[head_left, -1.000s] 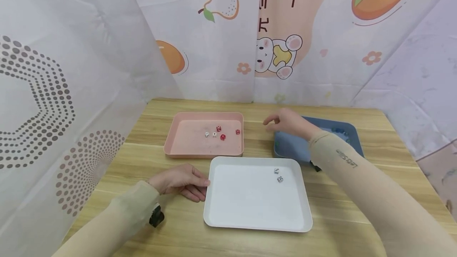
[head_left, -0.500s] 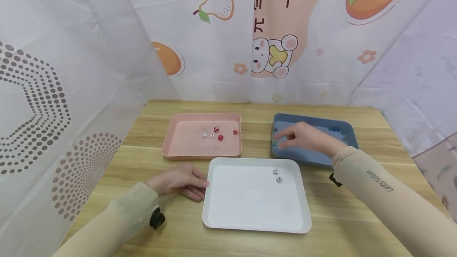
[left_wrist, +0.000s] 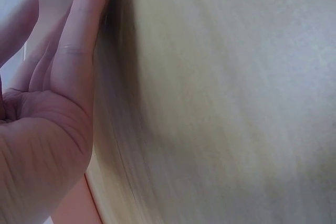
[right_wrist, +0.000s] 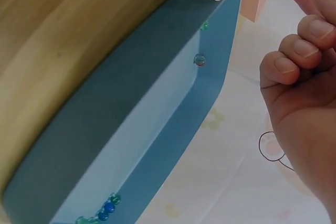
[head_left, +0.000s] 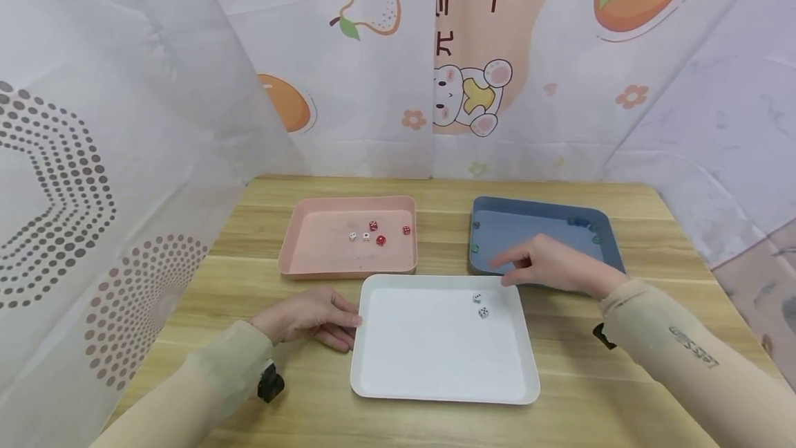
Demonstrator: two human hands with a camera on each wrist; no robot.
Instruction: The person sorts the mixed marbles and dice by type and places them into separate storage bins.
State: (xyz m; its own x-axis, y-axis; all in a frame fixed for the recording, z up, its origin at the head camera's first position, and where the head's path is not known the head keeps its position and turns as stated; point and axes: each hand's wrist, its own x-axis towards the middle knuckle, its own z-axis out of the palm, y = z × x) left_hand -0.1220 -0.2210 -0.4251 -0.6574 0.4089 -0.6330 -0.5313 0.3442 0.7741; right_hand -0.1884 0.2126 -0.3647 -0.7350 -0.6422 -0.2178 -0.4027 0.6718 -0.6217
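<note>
A white tray (head_left: 444,358) lies at the front with two white dice (head_left: 481,305) near its back right corner. My left hand (head_left: 317,320) rests at its left edge, thumb touching the rim and fingers fairly straight along the outside. My right hand (head_left: 547,265) is over the front edge of the blue tray (head_left: 528,220), close to the white tray's back right corner. Its thumb and index finger are extended and apart, the other fingers curled, as the right wrist view shows; nothing is visible in it. Several glass marbles (right_wrist: 107,208) lie in the blue tray.
A pink tray (head_left: 317,240) at the back left holds two white dice (head_left: 359,236) and three red dice (head_left: 381,240). All trays stand on a wooden table (head_left: 591,379). Printed curtains (head_left: 348,137) hang close behind and to the sides.
My right hand has drawn back from the gap between the pink and blue trays, across the blue tray toward the white tray. My left hand has stayed at the white tray's edge.
</note>
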